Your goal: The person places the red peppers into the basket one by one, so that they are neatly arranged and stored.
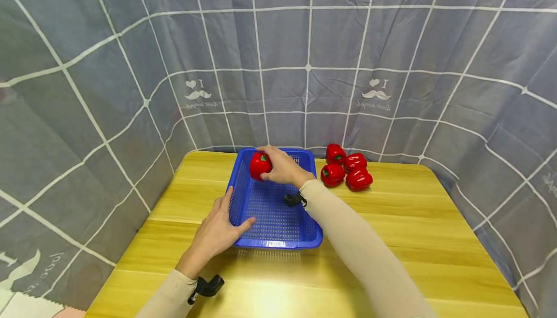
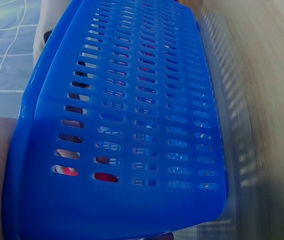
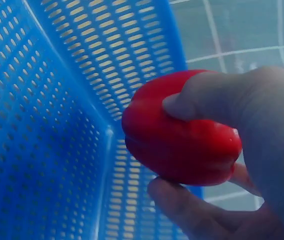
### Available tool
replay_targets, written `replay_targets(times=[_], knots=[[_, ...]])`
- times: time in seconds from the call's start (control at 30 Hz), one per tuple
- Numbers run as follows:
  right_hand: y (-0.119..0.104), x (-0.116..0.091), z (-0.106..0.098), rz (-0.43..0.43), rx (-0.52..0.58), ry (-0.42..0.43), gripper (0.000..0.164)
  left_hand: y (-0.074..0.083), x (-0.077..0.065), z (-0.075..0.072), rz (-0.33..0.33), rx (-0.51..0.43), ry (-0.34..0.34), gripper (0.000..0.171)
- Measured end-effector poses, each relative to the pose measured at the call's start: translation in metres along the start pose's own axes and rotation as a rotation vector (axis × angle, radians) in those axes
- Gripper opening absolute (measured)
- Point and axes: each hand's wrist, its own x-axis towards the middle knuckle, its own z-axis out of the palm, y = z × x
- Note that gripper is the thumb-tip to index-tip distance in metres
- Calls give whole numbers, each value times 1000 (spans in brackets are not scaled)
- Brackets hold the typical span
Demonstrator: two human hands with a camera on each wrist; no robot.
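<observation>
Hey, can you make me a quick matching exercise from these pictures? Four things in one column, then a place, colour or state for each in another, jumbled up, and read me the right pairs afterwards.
Things:
1. Left hand
2. Curtain
3. Right hand
4. Four loose peppers

Places, colours, states:
A. Holding a red pepper
B. At the near left corner of the blue basket
C. Grouped on the table, right of the basket
D. Grey with white grid lines

Right pairs: 1-B, 2-D, 3-A, 4-C
</observation>
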Motion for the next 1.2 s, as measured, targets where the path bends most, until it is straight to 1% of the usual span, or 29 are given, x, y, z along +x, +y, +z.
replay_targets(times=[0.13,0.2,0.3,0.37,0.4,0.47,0.63,0.73,0.83,0.87,0.93,1.07,1.1,1.2], knots=[[-2,16,14,67,-48,-11,78,0,-1,0,7,2,5,122],[15,31,32,94,-72,-2,78,0,-1,1,11,1,9,121],[50,58,60,132,-84,-16,83,1,-3,1,11,-6,11,121],[70,72,78,144,-78,-13,86,3,-4,1,7,-9,10,120],[74,76,83,155,-75,-25,88,4,-4,1,7,-12,9,121],[73,79,86,156,-88,-35,90,5,-4,1,6,-16,8,120],[67,78,86,147,-115,-79,96,2,-2,1,0,-16,13,121],[59,72,80,170,-132,-84,105,2,2,0,6,-9,14,122],[42,59,67,194,-151,-74,113,2,3,0,10,-12,10,120],[35,54,61,193,-162,-68,113,1,3,-1,8,-13,6,120],[16,40,43,204,-135,-83,111,1,4,0,0,-17,-1,120],[-10,8,6,184,-97,-102,100,3,7,0,3,-19,-14,121],[-15,0,-3,185,-81,-106,98,4,8,0,5,-19,-14,121],[-15,-20,-21,157,-97,-79,93,5,10,1,11,-20,-19,120]])
